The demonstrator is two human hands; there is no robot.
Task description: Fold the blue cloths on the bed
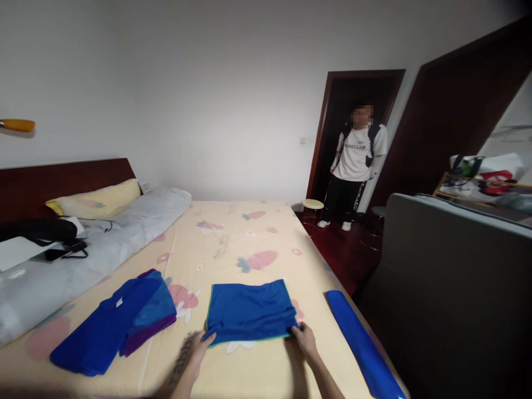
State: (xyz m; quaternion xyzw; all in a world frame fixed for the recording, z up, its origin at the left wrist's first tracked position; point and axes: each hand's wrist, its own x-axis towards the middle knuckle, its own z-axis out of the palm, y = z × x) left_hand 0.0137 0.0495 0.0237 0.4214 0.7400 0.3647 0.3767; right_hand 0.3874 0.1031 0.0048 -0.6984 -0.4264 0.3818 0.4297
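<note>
Both hands rest on the near edge of a folded blue cloth (pixel 250 312) lying flat on the bed (pixel 233 233). The left hand (pixel 202 343) pinches the cloth's near left corner; the right hand (pixel 305 337) pinches the near right corner. Left of the cloth, apart from it, lies a pile (pixel 114 324) of blue and purple garments. A rolled blue piece (pixel 361 343) lies along the bed's right edge. A grey bolster (pixel 103 238) and yellow pillow (pixel 97 202) sit by the headboard. A person (pixel 355 166) stands in the doorway.
</note>
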